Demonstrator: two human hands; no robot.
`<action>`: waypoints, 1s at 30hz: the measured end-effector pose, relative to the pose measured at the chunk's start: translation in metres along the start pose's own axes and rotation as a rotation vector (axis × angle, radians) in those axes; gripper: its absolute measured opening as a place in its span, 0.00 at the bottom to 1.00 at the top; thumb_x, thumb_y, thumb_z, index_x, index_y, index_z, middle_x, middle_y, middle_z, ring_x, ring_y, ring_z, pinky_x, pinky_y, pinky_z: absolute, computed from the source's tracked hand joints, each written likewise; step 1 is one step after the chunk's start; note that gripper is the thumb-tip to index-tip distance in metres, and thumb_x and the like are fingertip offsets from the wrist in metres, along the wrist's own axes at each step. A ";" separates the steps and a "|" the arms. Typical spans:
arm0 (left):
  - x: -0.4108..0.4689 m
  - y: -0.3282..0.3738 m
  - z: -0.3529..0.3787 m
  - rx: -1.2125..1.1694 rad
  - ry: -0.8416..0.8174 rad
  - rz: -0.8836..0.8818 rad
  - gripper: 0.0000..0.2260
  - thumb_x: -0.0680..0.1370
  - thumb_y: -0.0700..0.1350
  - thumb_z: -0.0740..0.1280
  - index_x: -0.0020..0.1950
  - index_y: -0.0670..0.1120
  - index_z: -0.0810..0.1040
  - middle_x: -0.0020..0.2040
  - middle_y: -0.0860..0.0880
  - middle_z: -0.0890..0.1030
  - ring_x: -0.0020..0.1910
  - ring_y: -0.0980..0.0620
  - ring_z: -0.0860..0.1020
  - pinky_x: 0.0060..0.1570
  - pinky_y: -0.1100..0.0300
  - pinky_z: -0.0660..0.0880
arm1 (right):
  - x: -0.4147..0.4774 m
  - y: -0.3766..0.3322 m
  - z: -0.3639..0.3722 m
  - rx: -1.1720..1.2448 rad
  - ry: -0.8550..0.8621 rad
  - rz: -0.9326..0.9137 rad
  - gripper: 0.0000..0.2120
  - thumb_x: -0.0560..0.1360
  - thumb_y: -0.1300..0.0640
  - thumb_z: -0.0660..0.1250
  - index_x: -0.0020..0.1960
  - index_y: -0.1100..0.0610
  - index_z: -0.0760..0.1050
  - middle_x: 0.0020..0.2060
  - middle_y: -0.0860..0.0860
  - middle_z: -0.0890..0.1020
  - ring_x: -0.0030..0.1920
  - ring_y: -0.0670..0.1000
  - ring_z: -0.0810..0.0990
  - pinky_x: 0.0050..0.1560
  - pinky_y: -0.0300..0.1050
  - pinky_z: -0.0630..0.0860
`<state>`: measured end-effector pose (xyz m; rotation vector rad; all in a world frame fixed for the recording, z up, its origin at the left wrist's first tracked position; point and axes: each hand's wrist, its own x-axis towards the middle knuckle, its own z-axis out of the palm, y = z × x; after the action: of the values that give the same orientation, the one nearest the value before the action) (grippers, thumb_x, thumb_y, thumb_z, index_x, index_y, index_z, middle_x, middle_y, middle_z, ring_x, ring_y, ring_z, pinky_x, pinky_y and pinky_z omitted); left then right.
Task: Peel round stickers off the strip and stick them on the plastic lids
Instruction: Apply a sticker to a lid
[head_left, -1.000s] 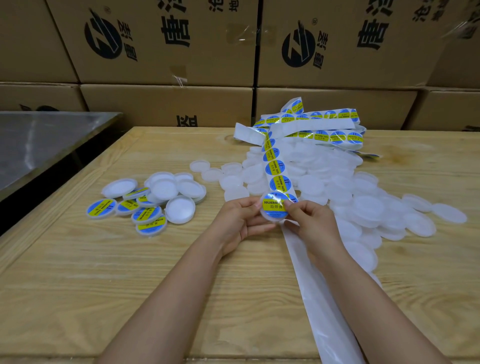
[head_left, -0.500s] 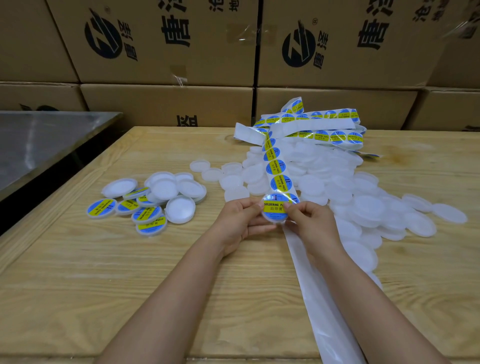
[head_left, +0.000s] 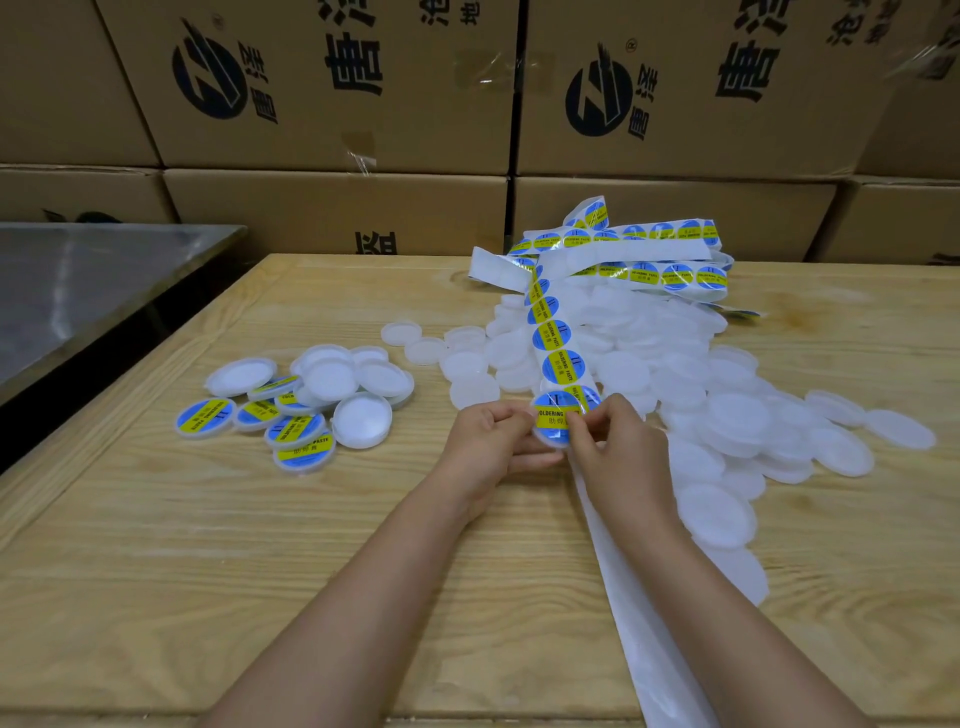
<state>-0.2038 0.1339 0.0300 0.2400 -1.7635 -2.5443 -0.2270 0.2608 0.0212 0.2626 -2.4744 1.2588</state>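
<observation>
My left hand holds a white plastic lid from its left side, above the wooden table. A blue and yellow round sticker lies on top of that lid. My right hand presses on the sticker's right edge with thumb and fingers. The sticker strip runs from the lid back to a tangled heap of strip. Its bare white backing trails toward me under my right forearm.
A group of stickered and plain lids lies to the left. A big pile of plain white lids spreads to the right. Stacked cardboard boxes wall the far edge. A steel table stands at the left.
The sticker has turned on the lid and sits flatter. My right thumb has slid further over the sticker's right part. My left hand has hardly moved.
</observation>
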 end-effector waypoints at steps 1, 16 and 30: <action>0.000 0.000 0.001 -0.009 0.013 -0.004 0.08 0.79 0.35 0.61 0.43 0.39 0.77 0.36 0.43 0.84 0.35 0.49 0.83 0.34 0.60 0.80 | -0.001 0.000 0.001 -0.017 0.002 -0.008 0.08 0.75 0.57 0.66 0.40 0.55 0.69 0.35 0.49 0.79 0.39 0.54 0.76 0.36 0.43 0.62; 0.000 0.001 0.002 -0.005 0.049 -0.026 0.09 0.78 0.33 0.59 0.42 0.39 0.76 0.35 0.43 0.83 0.33 0.48 0.83 0.35 0.58 0.81 | -0.004 0.002 0.011 0.054 0.028 0.061 0.07 0.76 0.53 0.65 0.47 0.57 0.71 0.42 0.54 0.81 0.46 0.57 0.79 0.43 0.49 0.72; -0.001 -0.005 -0.001 0.086 -0.128 0.021 0.09 0.80 0.36 0.59 0.48 0.40 0.79 0.39 0.45 0.84 0.38 0.49 0.84 0.41 0.57 0.81 | 0.004 0.018 0.010 0.264 0.125 0.123 0.11 0.76 0.50 0.66 0.40 0.55 0.72 0.30 0.46 0.79 0.33 0.46 0.79 0.30 0.32 0.70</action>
<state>-0.2025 0.1347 0.0253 0.0617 -1.9109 -2.5249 -0.2383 0.2632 0.0036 0.0945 -2.2474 1.6040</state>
